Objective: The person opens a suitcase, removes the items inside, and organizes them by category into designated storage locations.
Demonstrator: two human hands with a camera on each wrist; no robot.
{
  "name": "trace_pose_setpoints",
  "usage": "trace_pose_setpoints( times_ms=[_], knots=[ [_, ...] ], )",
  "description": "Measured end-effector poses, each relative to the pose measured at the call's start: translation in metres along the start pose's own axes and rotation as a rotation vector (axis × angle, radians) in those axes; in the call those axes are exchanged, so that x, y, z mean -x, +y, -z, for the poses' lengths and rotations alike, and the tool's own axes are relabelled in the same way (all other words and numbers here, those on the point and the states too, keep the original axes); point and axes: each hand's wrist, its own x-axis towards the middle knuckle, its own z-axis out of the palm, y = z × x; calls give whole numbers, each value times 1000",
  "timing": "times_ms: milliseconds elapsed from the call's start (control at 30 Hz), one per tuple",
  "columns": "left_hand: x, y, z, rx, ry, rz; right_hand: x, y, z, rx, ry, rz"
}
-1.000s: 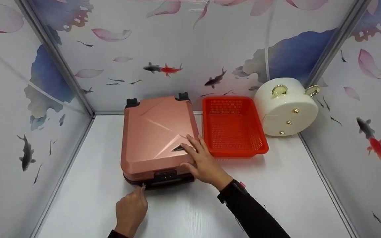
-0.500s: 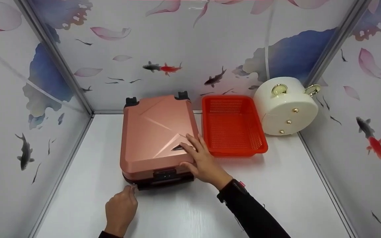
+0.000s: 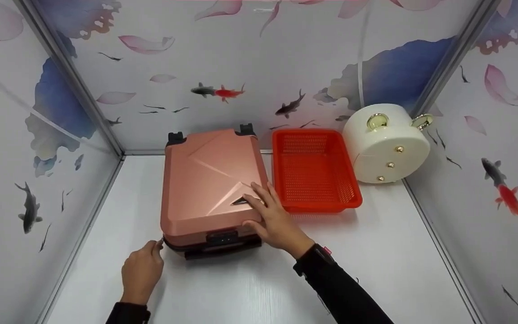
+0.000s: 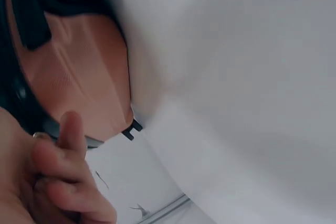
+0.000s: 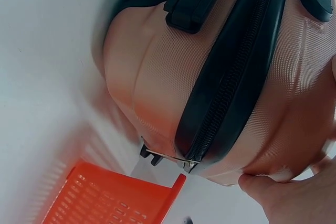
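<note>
A rose-gold hard-shell suitcase (image 3: 212,175) lies flat, its wheels toward the back wall. At its front left corner my left hand (image 3: 142,272) pinches a small zipper pull (image 4: 40,136) between thumb and forefinger, mostly hidden by the fingers. My right hand (image 3: 279,225) rests on the lid's front right corner with fingers spread over the top beside the dark triangular badge (image 3: 240,201). The right wrist view shows the black zipper (image 5: 231,80) running round the suitcase's side, with another metal zipper pull (image 5: 190,164) at the far end of the visible stretch.
A red perforated plastic basket (image 3: 315,209) stands just right of the suitcase. Beyond it, a round white case (image 3: 378,168) with gold rings and knobs leans by the back right corner. Printed wall panels enclose the white table (image 3: 259,288) on three sides.
My left hand has moved left along the suitcase's front edge to its left corner, drawing the zipper pull along. My right hand stays on the lid.
</note>
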Motion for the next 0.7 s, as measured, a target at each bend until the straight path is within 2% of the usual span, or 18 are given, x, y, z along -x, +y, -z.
trace_pose_setpoints(
  times_ms=[100, 233, 333, 433, 500, 600, 700],
  knots=[
    [-15, -5, 1, 23, -1, -11, 0, 0, -1, -6, 12, 11],
    [-29, -7, 2, 49, -37, -14, 2, 1, -3, -4, 25, 20],
    [-35, -7, 5, 57, -84, -5, 3, 1, -4, 21, 31, 8],
    [-36, -7, 14, 59, -91, -7, 5, -4, -5, 42, 47, -28],
    [-37, -4, 20, 77, -49, -21, 8, -9, -6, 41, 71, -66],
    [-42, 8, 29, 178, 32, -64, 14, -17, -9, 33, 119, -128],
    [-50, 29, 35, 279, 40, -160, 20, -20, -13, 44, 151, -177]
  ],
)
